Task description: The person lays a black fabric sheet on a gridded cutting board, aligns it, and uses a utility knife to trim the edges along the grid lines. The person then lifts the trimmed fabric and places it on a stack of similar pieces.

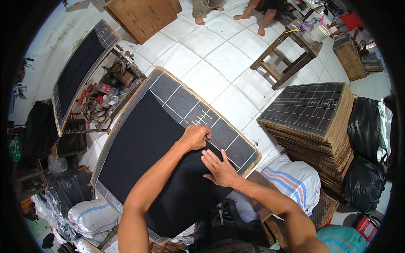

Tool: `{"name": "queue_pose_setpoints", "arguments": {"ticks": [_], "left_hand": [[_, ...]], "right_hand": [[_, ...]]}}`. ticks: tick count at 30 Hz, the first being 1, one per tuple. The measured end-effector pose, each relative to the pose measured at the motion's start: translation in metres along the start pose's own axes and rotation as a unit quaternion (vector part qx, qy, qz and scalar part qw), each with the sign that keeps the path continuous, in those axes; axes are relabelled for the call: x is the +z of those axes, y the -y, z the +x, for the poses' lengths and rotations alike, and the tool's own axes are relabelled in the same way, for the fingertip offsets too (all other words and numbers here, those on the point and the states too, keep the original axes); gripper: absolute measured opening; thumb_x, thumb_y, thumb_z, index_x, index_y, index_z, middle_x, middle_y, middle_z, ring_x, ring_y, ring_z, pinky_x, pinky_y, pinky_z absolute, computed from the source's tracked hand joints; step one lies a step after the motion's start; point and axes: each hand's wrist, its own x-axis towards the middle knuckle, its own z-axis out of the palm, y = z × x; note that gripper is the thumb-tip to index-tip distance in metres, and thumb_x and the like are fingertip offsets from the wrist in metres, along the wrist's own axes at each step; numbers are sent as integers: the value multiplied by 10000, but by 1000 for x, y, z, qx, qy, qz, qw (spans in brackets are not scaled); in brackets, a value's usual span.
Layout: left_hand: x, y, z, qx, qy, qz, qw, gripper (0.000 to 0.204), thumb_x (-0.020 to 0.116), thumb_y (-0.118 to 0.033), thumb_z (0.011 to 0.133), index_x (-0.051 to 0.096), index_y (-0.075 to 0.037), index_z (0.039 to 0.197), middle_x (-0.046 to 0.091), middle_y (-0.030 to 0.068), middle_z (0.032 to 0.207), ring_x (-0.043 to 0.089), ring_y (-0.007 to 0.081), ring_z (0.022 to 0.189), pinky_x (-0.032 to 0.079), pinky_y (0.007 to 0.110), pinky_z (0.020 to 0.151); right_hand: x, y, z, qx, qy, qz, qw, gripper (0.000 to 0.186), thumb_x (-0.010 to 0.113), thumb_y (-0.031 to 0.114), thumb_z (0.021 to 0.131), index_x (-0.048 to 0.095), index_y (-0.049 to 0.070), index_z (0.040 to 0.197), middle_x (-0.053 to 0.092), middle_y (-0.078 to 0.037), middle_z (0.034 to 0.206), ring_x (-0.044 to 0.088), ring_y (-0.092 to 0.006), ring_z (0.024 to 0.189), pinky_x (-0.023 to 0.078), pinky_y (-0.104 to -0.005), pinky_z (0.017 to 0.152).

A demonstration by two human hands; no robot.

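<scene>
A piece of black cloth (139, 143) lies spread over a dark board (168, 92) marked with white grid lines. Bare board shows beyond the cloth's far edge and in a strip on its left. My left hand (196, 137) is closed, its fingers curled on the cloth's far edge beside some white tick marks; the fingertips are partly hidden. Just right of it and a little nearer, my right hand (220, 169) presses flat on the cloth near the same edge, its fingers stretched and the thumb apart.
At the right rises a tall stack of gridded boards (306, 105), with black plastic bags (365, 181) beyond it and a striped white sack (291, 179) nearer. Another cloth-covered board (80, 71) leans over a cluttered shelf (112, 97) at left. A wooden stool (289, 50) and people's bare feet (200, 20) are farther off.
</scene>
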Motion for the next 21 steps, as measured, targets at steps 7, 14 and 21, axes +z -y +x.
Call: {"name": "queue_pose_setpoints", "arguments": {"ticks": [7, 14, 21], "left_hand": [[-17, 7, -2, -24, 31, 19, 999, 189, 672, -46, 681, 704, -56, 867, 707, 110, 755, 695, 314, 767, 516, 424, 689], [-18, 13, 3, -9, -4, 19, 1000, 179, 645, -24, 681, 704, -51, 848, 699, 127, 736, 690, 325, 751, 517, 428, 688], [-26, 14, 3, -29, 22, 27, 999, 163, 650, -38, 689, 703, -67, 840, 707, 173, 786, 688, 377, 800, 511, 475, 699]], "right_hand": [[-4, -15, 13, 2, 1, -30, 1000, 711, 599, 446, 949, 355, 95, 1517, 259, -60, 1631, 209, -215, 1516, 139, -618, 1194], [-9, 1, 12, 28, -22, -28, 999, 747, 612, 438, 938, 341, 43, 1511, 259, -106, 1626, 216, -247, 1513, 149, -616, 1190], [-6, 1, 40, -36, -63, -35, 997, 727, 598, 461, 942, 379, 39, 1492, 310, -118, 1601, 235, -254, 1504, 158, -607, 1190]]}}
